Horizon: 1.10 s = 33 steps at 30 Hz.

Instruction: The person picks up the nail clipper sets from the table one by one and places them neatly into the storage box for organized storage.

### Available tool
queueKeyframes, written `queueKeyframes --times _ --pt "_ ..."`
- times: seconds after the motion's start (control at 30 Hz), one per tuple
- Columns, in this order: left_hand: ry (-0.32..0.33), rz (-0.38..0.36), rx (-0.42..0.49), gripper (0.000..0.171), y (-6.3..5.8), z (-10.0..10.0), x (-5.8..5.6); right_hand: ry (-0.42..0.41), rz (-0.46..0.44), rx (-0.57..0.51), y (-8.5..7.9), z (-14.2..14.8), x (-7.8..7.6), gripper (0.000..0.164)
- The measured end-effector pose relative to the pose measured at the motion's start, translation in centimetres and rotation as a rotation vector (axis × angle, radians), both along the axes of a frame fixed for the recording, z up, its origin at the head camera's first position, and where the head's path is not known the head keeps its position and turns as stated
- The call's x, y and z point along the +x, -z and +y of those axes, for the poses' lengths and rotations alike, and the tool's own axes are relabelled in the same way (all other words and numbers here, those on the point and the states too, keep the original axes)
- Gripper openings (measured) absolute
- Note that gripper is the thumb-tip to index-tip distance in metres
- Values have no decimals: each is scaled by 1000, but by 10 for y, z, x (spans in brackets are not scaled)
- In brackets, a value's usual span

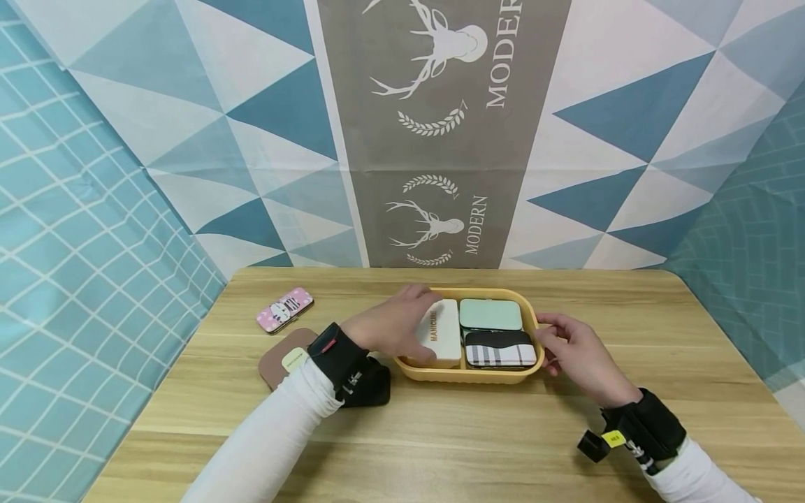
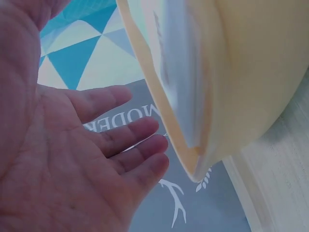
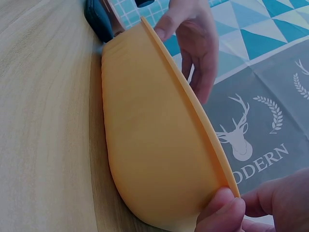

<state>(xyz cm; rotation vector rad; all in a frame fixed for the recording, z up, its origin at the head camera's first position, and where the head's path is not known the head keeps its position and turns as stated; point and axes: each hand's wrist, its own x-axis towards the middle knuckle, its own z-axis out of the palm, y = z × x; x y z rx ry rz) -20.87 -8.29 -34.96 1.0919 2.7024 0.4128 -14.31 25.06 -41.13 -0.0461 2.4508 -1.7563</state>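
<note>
A yellow oval basket (image 1: pixel 468 377) stands on the table. Inside, a cream box (image 1: pixel 444 328) lettered "MANICURE" fills the left part. To its right lie a mint-green case (image 1: pixel 490 315) and, nearer me, a black-and-white plaid case (image 1: pixel 501 349). My left hand (image 1: pixel 399 323) hovers over the basket's left end, thumb and fingers spread about the cream box; in the left wrist view its fingers (image 2: pixel 130 133) are extended, with a gap to the basket rim. At the right end, my right hand (image 3: pixel 256 208) pinches the basket's rim between thumb and fingers.
A pink patterned case (image 1: pixel 285 309) lies at the table's back left. In front of it, a brown flat case (image 1: pixel 283 356) with a pale label and a black item (image 1: pixel 374 385) are partly covered by my left wrist. A patterned cloth backdrop (image 1: pixel 434 154) rises behind the table.
</note>
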Motion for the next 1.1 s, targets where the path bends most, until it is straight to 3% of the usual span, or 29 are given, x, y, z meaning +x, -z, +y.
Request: queueKeyframes --times 0.43,0.9,1.1 --pt "-87 39 124 92 -9 -17 5 0 -3 -3 0 0 -1 48" --pt "-136 100 225 91 -18 -37 14 1 0 9 0 0 0 48" --pt "-167 87 254 90 -22 -45 19 -1 -5 7 -1 0 0 48"
